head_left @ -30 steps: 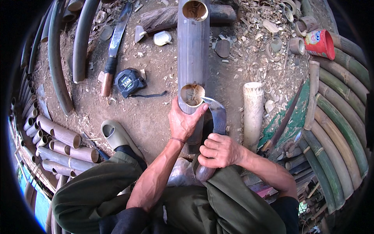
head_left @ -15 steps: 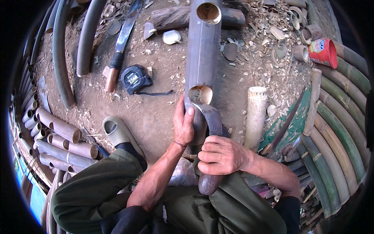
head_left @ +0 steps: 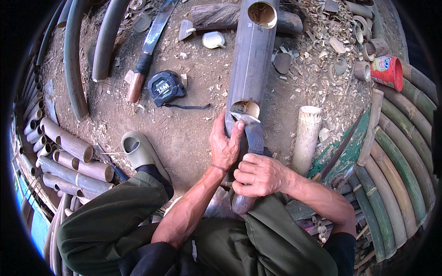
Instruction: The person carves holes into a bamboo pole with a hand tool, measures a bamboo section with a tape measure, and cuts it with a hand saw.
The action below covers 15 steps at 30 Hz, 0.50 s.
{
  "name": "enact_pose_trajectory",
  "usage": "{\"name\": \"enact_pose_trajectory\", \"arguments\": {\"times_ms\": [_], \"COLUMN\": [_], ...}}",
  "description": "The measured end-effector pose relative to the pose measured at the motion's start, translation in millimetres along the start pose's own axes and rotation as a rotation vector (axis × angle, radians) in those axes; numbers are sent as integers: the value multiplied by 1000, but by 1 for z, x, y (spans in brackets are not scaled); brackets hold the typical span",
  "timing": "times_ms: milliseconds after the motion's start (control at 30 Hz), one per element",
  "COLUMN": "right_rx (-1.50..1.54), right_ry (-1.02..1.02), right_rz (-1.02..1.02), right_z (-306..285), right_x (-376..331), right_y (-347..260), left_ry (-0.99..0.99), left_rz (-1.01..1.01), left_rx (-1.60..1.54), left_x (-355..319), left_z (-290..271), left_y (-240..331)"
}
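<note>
A long grey-brown bamboo pole [head_left: 251, 60] runs away from me, with one hole [head_left: 262, 14] cut near the far end and another hole [head_left: 245, 108] nearer. My left hand [head_left: 225, 145] wraps the pole's left side just below the nearer hole, its thumb lying by the blade. In my right hand [head_left: 260, 175] is the dark wooden handle of a curved knife [head_left: 254, 135], gripped in a fist. The knife's hooked tip rests at the lower rim of the nearer hole. Below the blade, the pole's near end is mostly hidden by my hands.
A log [head_left: 216, 17] lies crosswise under the pole. To the left are a machete [head_left: 142, 64], a tape measure [head_left: 165, 88] and cut bamboo pieces [head_left: 73, 143]. On the right stand a pale bamboo length [head_left: 307, 138], a red can [head_left: 386, 72] and stacked green poles [head_left: 400, 152].
The knife's tip has moved from the left of the nearer hole's lower edge onto that rim, and my right hand has moved slightly forward. The whole view has shifted a little.
</note>
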State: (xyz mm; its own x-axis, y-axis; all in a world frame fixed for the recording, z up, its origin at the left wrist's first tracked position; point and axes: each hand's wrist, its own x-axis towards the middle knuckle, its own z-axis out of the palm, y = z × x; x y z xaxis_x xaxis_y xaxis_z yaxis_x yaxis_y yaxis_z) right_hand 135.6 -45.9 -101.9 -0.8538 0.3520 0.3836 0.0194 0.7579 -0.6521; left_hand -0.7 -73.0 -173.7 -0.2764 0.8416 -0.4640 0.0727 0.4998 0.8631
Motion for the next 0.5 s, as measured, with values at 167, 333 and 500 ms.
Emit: {"name": "enact_pose_trajectory", "arguments": {"times_ms": [167, 333, 500], "right_rx": [-60, 554, 809], "right_ry": [12, 832, 1172], "right_rz": [29, 495, 649], "right_z": [-1, -55, -82], "right_x": [3, 46, 74], "right_y": [6, -4, 29], "left_ry": [77, 63, 35], "left_rz": [106, 140, 124], "left_rx": [115, 117, 117], "left_x": [2, 3, 3], "left_z": [4, -3, -5], "left_y": [4, 10, 14]}}
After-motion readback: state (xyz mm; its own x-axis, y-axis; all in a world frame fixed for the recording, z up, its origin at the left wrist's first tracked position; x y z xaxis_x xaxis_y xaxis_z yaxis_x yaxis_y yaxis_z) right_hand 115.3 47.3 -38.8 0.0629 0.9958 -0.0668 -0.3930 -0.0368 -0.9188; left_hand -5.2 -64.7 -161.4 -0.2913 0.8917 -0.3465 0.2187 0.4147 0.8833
